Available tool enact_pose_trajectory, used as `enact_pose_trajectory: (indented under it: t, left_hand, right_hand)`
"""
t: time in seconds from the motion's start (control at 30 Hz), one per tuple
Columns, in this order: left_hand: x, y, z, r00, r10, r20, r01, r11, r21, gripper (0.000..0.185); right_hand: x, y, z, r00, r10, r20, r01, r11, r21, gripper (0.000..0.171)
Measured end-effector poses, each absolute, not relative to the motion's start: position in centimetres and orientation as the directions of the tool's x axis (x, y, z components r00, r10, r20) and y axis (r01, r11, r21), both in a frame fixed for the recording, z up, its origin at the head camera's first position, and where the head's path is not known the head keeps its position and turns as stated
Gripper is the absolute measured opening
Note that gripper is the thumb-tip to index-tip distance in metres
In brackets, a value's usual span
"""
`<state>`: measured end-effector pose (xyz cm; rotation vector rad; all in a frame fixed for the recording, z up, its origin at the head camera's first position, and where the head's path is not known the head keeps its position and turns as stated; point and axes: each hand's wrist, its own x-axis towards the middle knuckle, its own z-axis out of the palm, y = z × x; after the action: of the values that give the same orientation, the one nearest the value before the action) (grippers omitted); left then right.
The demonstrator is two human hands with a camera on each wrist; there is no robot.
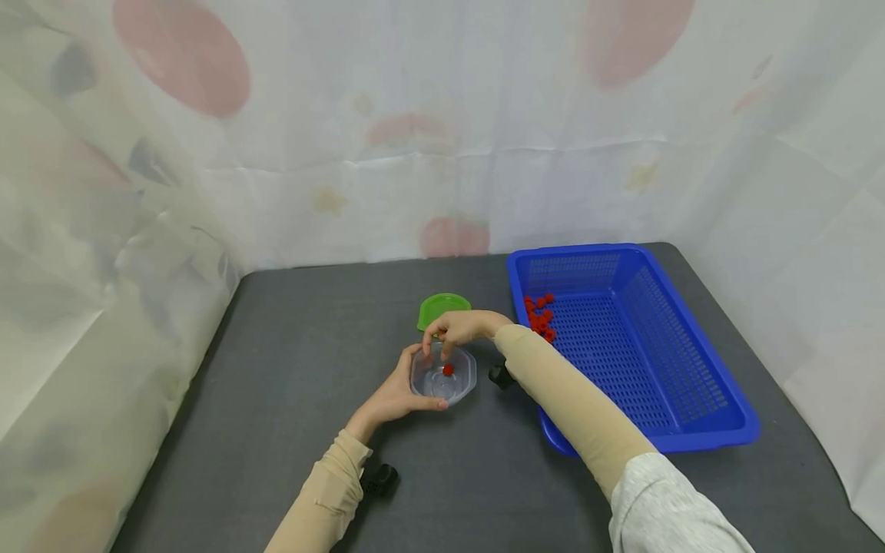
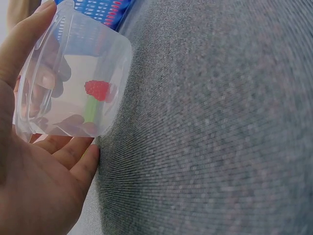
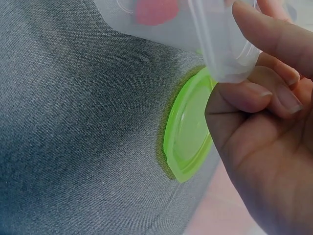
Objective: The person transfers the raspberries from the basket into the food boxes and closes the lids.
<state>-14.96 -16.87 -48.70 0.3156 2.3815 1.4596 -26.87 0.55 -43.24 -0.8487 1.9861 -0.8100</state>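
Note:
A clear plastic container is held at its rim and side by my left hand, with the thumb on the near edge. Inside, on its bottom, lies one red raspberry. My right hand hovers over the far rim, fingers pointing down into the container. In the right wrist view, its fingers are loosely bent and nothing shows between them. Just behind the container, a green lid rests on the table, partly covered by the right hand in the head view.
To the right stands a blue perforated basket, with several raspberries gathered along its left side. The right forearm crosses over the basket's near left edge. Grey cloth covers the table; a patterned white curtain hangs behind.

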Motion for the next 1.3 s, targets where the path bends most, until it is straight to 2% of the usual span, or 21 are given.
enact_pose_trajectory:
  t: [0.33,0.6,0.73,1.03,1.13,1.3]
  left_hand:
    - [-15.2,-17.0,-48.8,-0.906,0.398,-0.143,0.043,0.423,0.905,0.106]
    - [-14.6,-16.7,-45.9,-0.887,0.43,-0.166,0.041,0.432,0.901,0.105]
    - [-14.5,-16.7,-45.7,-0.877,0.454,-0.159,0.056,0.425,0.904,0.102]
    - [-15.3,-16.9,-48.9,-0.887,0.435,-0.155,0.041,0.409,0.912,0.098]
    - [-15.3,-16.9,-48.8,-0.893,0.422,-0.154,0.041,0.417,0.908,0.098]
    - [-15.5,-16.7,-48.9,-0.903,0.403,-0.148,0.05,0.441,0.896,0.1]
  right_hand:
    - [-26.5,0.9,-42.4,-0.444,-0.778,-0.445,-0.287,0.594,-0.752,0.028]
    - [-26.3,2.1,-40.7,-0.41,-0.783,-0.469,-0.359,0.611,-0.706,0.03]
    - [-26.2,2.7,-39.9,-0.388,-0.803,-0.453,-0.349,0.583,-0.734,0.033]
    - [-25.9,4.0,-37.6,-0.359,-0.874,-0.328,-0.307,0.442,-0.843,0.031]
    - [-25.8,4.9,-37.0,-0.381,-0.878,-0.289,-0.295,0.411,-0.863,0.03]
    - [-26.0,7.3,-36.1,-0.477,-0.841,-0.254,-0.256,0.409,-0.876,0.026]
